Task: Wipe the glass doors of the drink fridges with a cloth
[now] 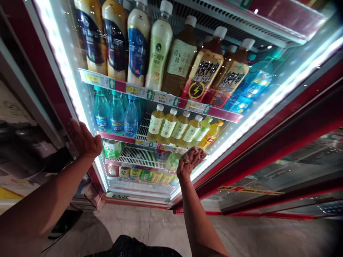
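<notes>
I stand in front of a lit drinks fridge (66, 71) with several shelves. My left hand (83, 140) is flat with its fingers apart, pressed against the fridge's left frame beside the blue water bottles (116, 114). My right hand (187, 165) is raised near the fridge's lower right edge, below the yellow tea bottles (180, 125). Its fingers are curled around a small crumpled beige thing that looks like a cloth (198, 151).
Tall bottles (160, 46) of milk tea and brown tea fill the top shelf. A wire shelf (139, 155) is mostly bare, with small cans (144, 175) on the shelf below. A red-framed glass door (281, 142) stretches to the right. Tiled floor (160, 228) lies below.
</notes>
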The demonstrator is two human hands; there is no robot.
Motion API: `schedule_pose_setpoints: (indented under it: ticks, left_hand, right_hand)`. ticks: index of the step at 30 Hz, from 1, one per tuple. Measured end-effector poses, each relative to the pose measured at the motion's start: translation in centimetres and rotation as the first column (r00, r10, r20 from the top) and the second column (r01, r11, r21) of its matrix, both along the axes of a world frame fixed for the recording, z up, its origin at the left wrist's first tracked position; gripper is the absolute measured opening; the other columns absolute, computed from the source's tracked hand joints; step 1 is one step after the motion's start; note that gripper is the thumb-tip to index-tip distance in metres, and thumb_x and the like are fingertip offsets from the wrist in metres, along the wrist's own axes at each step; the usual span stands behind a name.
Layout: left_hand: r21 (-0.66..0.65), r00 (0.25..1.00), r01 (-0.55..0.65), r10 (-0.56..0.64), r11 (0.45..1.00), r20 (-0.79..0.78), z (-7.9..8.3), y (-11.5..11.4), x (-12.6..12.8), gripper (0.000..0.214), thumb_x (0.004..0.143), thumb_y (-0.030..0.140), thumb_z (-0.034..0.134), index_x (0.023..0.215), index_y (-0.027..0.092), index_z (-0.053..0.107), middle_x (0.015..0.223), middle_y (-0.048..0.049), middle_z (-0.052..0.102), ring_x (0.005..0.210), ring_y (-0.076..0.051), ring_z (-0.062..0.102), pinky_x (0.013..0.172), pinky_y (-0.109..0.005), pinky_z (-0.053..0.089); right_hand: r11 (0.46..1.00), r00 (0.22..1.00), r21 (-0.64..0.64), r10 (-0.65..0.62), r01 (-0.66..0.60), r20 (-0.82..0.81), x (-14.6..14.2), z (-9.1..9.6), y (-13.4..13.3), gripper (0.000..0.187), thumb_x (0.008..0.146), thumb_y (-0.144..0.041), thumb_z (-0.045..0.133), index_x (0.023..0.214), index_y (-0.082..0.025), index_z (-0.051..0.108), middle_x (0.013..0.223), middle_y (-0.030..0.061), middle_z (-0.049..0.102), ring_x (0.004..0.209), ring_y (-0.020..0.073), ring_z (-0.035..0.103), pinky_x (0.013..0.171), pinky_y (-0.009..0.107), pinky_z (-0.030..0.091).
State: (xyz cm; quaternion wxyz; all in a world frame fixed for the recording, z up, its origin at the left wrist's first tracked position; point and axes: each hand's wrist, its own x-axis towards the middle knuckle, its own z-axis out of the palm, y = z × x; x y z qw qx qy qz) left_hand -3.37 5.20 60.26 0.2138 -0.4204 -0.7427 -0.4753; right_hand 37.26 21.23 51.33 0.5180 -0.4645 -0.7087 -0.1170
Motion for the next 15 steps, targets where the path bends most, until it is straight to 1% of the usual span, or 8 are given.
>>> schedule_pose_setpoints:
  ticks: [2, 3, 5, 7, 10, 11, 13, 15]
  left_hand:
    - [-0.005, 0.99, -0.062, 0.061, 0.998, -0.128, -1.5, 0.1, -1.4, 0.105, 0.099, 0.07, 0.018, 0.152, -0.021, 0.018, 0.167, -0.0409, 0.002, 0.16, -0.045, -0.005, 0.126, -0.07, -0.001]
    - [-0.005, 0.985, -0.067, 0.065, 0.998, -0.162, -2.1, 0.2, -1.9, 0.106, 0.099, 0.071, 0.015, 0.152, -0.02, 0.018, 0.167, -0.0408, 0.002, 0.16, -0.044, -0.006, 0.126, -0.07, -0.001]
    - [-0.017, 0.983, -0.066, 0.062, 0.998, -0.173, -2.8, 0.3, -2.4, 0.105, 0.098, 0.072, 0.015, 0.155, -0.017, 0.018, 0.168, -0.0386, 0.002, 0.161, -0.041, -0.006, 0.127, -0.068, 0.0]
    - [-0.02, 0.987, -0.052, 0.048, 0.998, -0.152, -3.0, 0.4, -2.5, 0.102, 0.099, 0.07, 0.02, 0.157, -0.013, 0.018, 0.169, -0.0363, 0.002, 0.162, -0.039, -0.007, 0.127, -0.067, -0.001]
    - [-0.02, 0.987, -0.031, 0.028, 0.999, -0.158, -3.1, 0.3, -2.5, 0.098, 0.101, 0.065, 0.025, 0.155, -0.016, 0.017, 0.169, -0.0369, 0.0, 0.161, -0.039, -0.01, 0.126, -0.068, -0.002]
    - [-0.022, 0.984, -0.029, 0.025, 0.999, -0.175, -3.1, 0.3, -2.5, 0.097, 0.102, 0.063, 0.025, 0.153, -0.018, 0.016, 0.168, -0.0378, 0.0, 0.161, -0.039, -0.011, 0.126, -0.069, -0.002]
    - [-0.022, 0.977, -0.03, 0.025, 0.999, -0.212, -3.2, 0.3, -2.6, 0.093, 0.103, 0.06, 0.024, 0.152, -0.019, 0.017, 0.168, -0.0389, -0.001, 0.16, -0.038, -0.012, 0.126, -0.068, -0.002]
    - [-0.01, 0.97, -0.033, 0.029, 0.999, -0.241, -3.3, 0.3, -2.7, 0.091, 0.104, 0.058, 0.022, 0.152, -0.019, 0.019, 0.167, -0.0397, 0.0, 0.16, -0.038, -0.012, 0.126, -0.067, -0.002]
  right_hand:
    - [0.998, 0.99, 0.027, 0.061, -0.065, 0.126, -0.2, -0.8, -0.4, 0.073, 0.098, -0.036, 0.04, 0.166, -0.022, 0.021, 0.173, 0.02, 0.013, 0.162, 0.0409, -0.001, 0.117, 0.083, 0.012]
    - [0.996, 0.984, 0.041, 0.069, -0.077, 0.162, 0.2, -1.0, -0.3, 0.071, 0.098, -0.034, 0.04, 0.166, -0.023, 0.023, 0.173, 0.0196, 0.014, 0.162, 0.0402, -0.002, 0.117, 0.083, 0.012]
    - [0.996, 0.984, 0.066, 0.048, -0.06, 0.171, 1.1, -1.0, 0.1, 0.07, 0.098, -0.032, 0.041, 0.165, -0.023, 0.024, 0.173, 0.02, 0.014, 0.162, 0.0387, -0.002, 0.118, 0.081, 0.014]
    - [0.997, 0.994, 0.076, -0.002, -0.006, 0.112, 1.0, -0.5, 0.4, 0.073, 0.097, -0.031, 0.041, 0.166, -0.021, 0.019, 0.174, 0.022, 0.011, 0.162, 0.0385, -0.001, 0.118, 0.081, 0.013]
    - [0.997, 0.999, 0.062, -0.044, 0.043, 0.009, -1.8, -0.3, -0.5, 0.079, 0.096, -0.032, 0.04, 0.167, -0.017, 0.01, 0.173, 0.0254, 0.004, 0.161, 0.0412, -0.002, 0.115, 0.084, 0.013]
    - [0.999, 0.999, 0.035, -0.029, 0.028, 0.028, -3.1, -0.4, -1.1, 0.08, 0.095, -0.034, 0.043, 0.167, -0.017, 0.011, 0.173, 0.0253, 0.005, 0.161, 0.0425, -0.002, 0.115, 0.085, 0.013]
    - [0.999, 0.992, -0.014, 0.047, -0.046, 0.115, -5.2, -1.1, -2.2, 0.079, 0.094, -0.039, 0.049, 0.165, -0.017, 0.023, 0.173, 0.0243, 0.008, 0.16, 0.0452, -0.003, 0.114, 0.086, 0.013]
    - [0.997, 0.982, -0.036, 0.079, -0.074, 0.171, -5.9, -1.7, -2.9, 0.073, 0.093, -0.041, 0.052, 0.161, -0.018, 0.035, 0.173, 0.0226, 0.015, 0.16, 0.0457, -0.003, 0.114, 0.085, 0.014]
